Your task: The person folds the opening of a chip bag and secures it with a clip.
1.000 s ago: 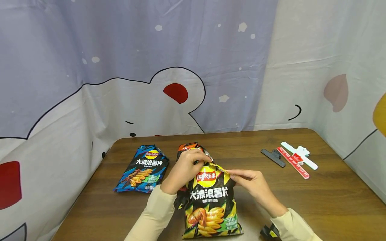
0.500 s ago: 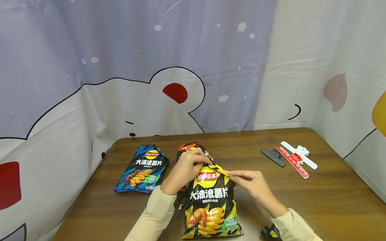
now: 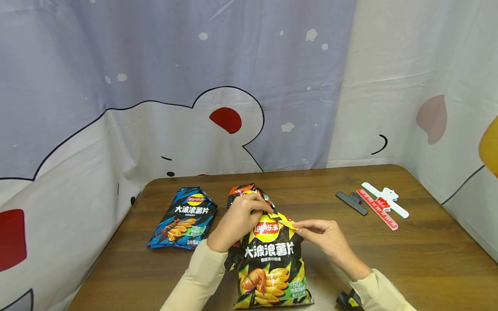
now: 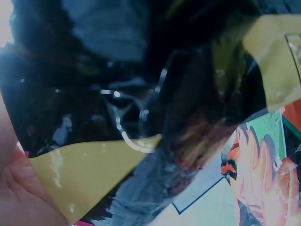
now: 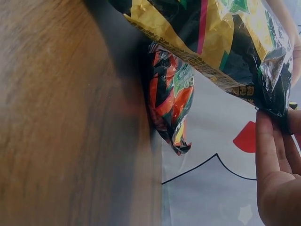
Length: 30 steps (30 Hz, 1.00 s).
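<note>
Both hands pinch the top of a black-and-yellow Lay's chip bag: the left hand (image 3: 239, 218) at the middle-left of its upper edge, the right hand (image 3: 326, 238) at the right corner, between thumb and fingers. Over the last second that edge has turned a little further toward the person, so that more of the yellow flap (image 3: 287, 222) shows; the grip itself has barely moved. This suggests the fold is being worked down, with nothing yet holding it. The black-and-yellow Lay's chip bag (image 3: 268, 261) faces the person at the near middle of the counter (image 3: 307, 188); whether its base touches is unclear. Just behind is an orange-and-black chip bag (image 3: 240, 190); a blue Lay's bag (image 3: 184, 218) lies to the left. Well off to the right, a black clip (image 3: 352, 203) lies near a red clip (image 3: 376, 208) crossed over a white clip (image 3: 400, 211).
</note>
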Each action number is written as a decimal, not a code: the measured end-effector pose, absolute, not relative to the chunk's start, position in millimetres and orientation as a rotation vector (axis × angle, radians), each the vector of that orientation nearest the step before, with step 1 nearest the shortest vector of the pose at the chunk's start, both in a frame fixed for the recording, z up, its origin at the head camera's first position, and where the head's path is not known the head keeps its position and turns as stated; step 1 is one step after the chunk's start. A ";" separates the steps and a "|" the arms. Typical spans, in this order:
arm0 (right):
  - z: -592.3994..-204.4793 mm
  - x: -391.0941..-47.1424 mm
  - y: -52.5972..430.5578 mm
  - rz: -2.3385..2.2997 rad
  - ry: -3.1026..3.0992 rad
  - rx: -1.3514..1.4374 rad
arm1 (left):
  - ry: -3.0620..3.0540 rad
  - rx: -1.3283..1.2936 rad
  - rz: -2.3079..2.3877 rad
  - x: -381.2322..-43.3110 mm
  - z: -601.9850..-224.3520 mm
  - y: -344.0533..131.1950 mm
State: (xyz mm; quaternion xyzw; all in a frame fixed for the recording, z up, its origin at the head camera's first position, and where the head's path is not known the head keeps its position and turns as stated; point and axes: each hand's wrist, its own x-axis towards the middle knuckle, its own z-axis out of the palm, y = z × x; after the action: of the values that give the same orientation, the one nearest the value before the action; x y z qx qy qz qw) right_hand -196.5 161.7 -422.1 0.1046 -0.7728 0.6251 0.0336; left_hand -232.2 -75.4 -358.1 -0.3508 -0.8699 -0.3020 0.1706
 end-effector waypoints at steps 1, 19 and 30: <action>-422.1 -196.4 161.6 1.925 -2.381 0.318 | -2.476 -0.995 -0.856 -232.1 -358.2 -75.5; -421.4 -195.3 161.3 1.997 -2.391 0.345 | -2.489 -1.053 -0.890 -233.4 -359.8 -77.6; -418.3 -191.5 161.4 2.041 -2.383 0.403 | -2.558 -1.000 -0.937 -230.8 -358.0 -77.4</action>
State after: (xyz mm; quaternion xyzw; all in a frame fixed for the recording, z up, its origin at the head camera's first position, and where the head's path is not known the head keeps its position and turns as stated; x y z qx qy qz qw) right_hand -191.5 161.4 -418.3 0.1274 -0.7532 0.6452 -0.0110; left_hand -230.8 -77.4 -358.0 -0.3422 -0.8752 -0.3204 0.1196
